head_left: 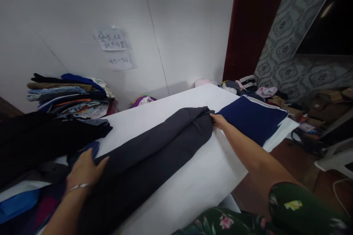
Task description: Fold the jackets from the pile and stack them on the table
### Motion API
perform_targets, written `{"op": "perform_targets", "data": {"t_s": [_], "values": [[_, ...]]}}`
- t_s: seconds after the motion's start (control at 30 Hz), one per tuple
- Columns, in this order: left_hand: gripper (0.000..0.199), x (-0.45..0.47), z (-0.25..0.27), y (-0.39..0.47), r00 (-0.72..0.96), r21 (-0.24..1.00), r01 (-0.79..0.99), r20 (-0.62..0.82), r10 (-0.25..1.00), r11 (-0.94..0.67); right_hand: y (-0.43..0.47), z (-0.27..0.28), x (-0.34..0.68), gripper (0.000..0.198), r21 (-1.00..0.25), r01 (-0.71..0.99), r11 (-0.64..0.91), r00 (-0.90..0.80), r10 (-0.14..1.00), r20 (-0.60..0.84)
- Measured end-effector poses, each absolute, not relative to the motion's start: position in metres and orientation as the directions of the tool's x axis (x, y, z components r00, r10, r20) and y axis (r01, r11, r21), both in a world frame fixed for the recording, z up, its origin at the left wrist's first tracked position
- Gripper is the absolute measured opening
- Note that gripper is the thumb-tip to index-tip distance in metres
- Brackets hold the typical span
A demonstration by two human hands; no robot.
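A long dark grey garment (165,139) stretches diagonally over the white table (176,95); I cannot tell whether it is trousers or a jacket. At its far right end my right hand (217,120) is closed on the edge of the cloth, the fingertips partly hidden. My left hand (86,169), with a bracelet on the wrist, is over the garment's near left side. Its thumb and fingers are spread, and nothing is held in it. Just beyond my right hand lies a folded navy blue cloth (250,117) with a white edge.
Folded clothes (71,95) are stacked by the wall at the left, with black clothes (46,136) heaped in front. More clothes (248,86) lie past the table's far right end. Cardboard boxes (325,102) and a white plastic chair (336,158) stand at the right.
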State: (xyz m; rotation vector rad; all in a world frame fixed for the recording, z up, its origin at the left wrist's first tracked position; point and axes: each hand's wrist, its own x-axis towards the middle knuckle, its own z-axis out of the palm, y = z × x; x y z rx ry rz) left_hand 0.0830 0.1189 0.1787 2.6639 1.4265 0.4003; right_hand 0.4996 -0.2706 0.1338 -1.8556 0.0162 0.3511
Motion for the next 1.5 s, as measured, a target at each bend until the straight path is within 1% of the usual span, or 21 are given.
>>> {"op": "perform_targets", "data": {"t_s": [0.07, 0.13, 0.2, 0.27, 0.37, 0.5, 0.6, 0.63, 0.7, 0.77, 0.8, 0.87, 0.93, 1.0, 1.07, 1.17, 1.23, 1.3, 1.37, 1.43, 1.5], "values": [[0.069, 0.126, 0.186, 0.076, 0.695, 0.116, 0.664, 0.269, 0.667, -0.739, -0.26, 0.132, 0.507, 0.033, -0.926, -0.209, -0.314, 0.953, 0.147, -0.265], [0.065, 0.169, 0.186, 0.034, 0.85, 0.094, 0.457, 0.246, 0.465, -0.885, -0.253, 0.13, 0.514, 0.034, -0.924, -0.199, -0.325, 0.96, 0.125, -0.251], [0.061, 0.202, 0.177, 0.003, 0.932, 0.082, 0.3, 0.188, 0.311, -0.95, -0.252, 0.128, 0.518, 0.035, -0.927, -0.154, -0.342, 0.973, 0.111, -0.203], [0.061, 0.223, 0.162, -0.014, 0.968, 0.068, 0.228, 0.095, 0.234, -0.971, -0.257, 0.125, 0.52, 0.037, -0.925, -0.088, -0.369, 0.986, 0.103, -0.134], [0.064, 0.231, 0.138, -0.02, 0.984, 0.074, 0.18, -0.027, 0.178, -0.981, -0.271, 0.117, 0.519, 0.038, -0.894, -0.012, -0.448, 0.993, 0.1, -0.063], [0.064, 0.226, 0.124, -0.018, 0.987, 0.079, 0.16, -0.037, 0.157, -0.984, -0.286, 0.113, 0.518, 0.036, -0.812, 0.054, -0.58, 0.991, 0.131, -0.028], [0.064, 0.224, 0.125, -0.018, 0.987, 0.077, 0.158, -0.037, 0.156, -0.984, -0.282, 0.127, 0.513, 0.052, -0.759, 0.147, -0.634, 0.983, 0.176, 0.043], [0.064, 0.224, 0.125, -0.018, 0.987, 0.078, 0.158, -0.034, 0.155, -0.984, -0.276, 0.136, 0.508, 0.057, -0.733, 0.226, -0.642, 0.97, 0.219, 0.108], [0.064, 0.225, 0.126, -0.018, 0.988, 0.081, 0.155, -0.028, 0.154, -0.985, -0.256, 0.155, 0.496, 0.062, -0.63, 0.463, -0.623, 0.885, 0.37, 0.283], [0.064, 0.224, 0.125, -0.018, 0.988, 0.08, 0.154, -0.024, 0.153, -0.985, -0.229, 0.175, 0.482, 0.061, -0.479, 0.69, -0.543, 0.723, 0.547, 0.422], [0.064, 0.224, 0.125, -0.018, 0.988, 0.077, 0.152, -0.022, 0.151, -0.985, -0.215, 0.182, 0.475, 0.061, -0.422, 0.758, -0.498, 0.652, 0.61, 0.451], [0.065, 0.224, 0.124, -0.017, 0.989, 0.071, 0.149, -0.021, 0.147, -0.986, -0.193, 0.188, 0.467, 0.062, -0.361, 0.814, -0.455, 0.578, 0.696, 0.427], [0.065, 0.223, 0.124, -0.017, 0.989, 0.068, 0.146, -0.02, 0.145, -0.987, -0.182, 0.179, 0.466, 0.063, -0.338, 0.794, -0.505, 0.597, 0.752, 0.28], [0.064, 0.222, 0.123, -0.017, 0.99, 0.073, 0.143, -0.016, 0.143, -0.987, -0.183, 0.159, 0.471, 0.066, -0.326, 0.722, -0.61, 0.667, 0.739, 0.094], [0.064, 0.22, 0.121, -0.018, 0.991, 0.085, 0.133, -0.012, 0.132, -0.987, -0.191, 0.136, 0.477, 0.071, -0.316, 0.662, -0.68, 0.719, 0.695, 0.009], [0.065, 0.217, 0.121, -0.019, 0.992, 0.117, 0.123, -0.012, 0.122, -0.986, -0.201, 0.116, 0.482, 0.073, -0.31, 0.653, -0.69, 0.735, 0.677, 0.041], [0.063, 0.218, 0.126, -0.018, 0.99, 0.166, 0.139, -0.013, 0.139, -0.976, -0.203, 0.112, 0.483, 0.072, -0.302, 0.664, -0.683, 0.73, 0.681, 0.065], [0.053, 0.226, 0.136, -0.015, 0.981, 0.231, 0.188, 0.012, 0.196, -0.955, -0.203, 0.112, 0.482, 0.07, -0.293, 0.676, -0.676, 0.723, 0.685, 0.086], [0.043, 0.244, 0.151, -0.01, 0.961, 0.286, 0.229, 0.088, 0.263, -0.93, -0.202, 0.112, 0.481, 0.069, -0.287, 0.685, -0.67, 0.718, 0.688, 0.105], [0.039, 0.272, 0.166, -0.002, 0.936, 0.309, 0.246, 0.173, 0.308, -0.919, -0.203, 0.111, 0.48, 0.068, -0.284, 0.689, -0.667, 0.716, 0.687, 0.124], [0.039, 0.306, 0.175, 0.006, 0.922, 0.297, 0.29, 0.169, 0.349, -0.91, -0.204, 0.11, 0.481, 0.068, -0.283, 0.692, -0.664, 0.715, 0.685, 0.14]]}}
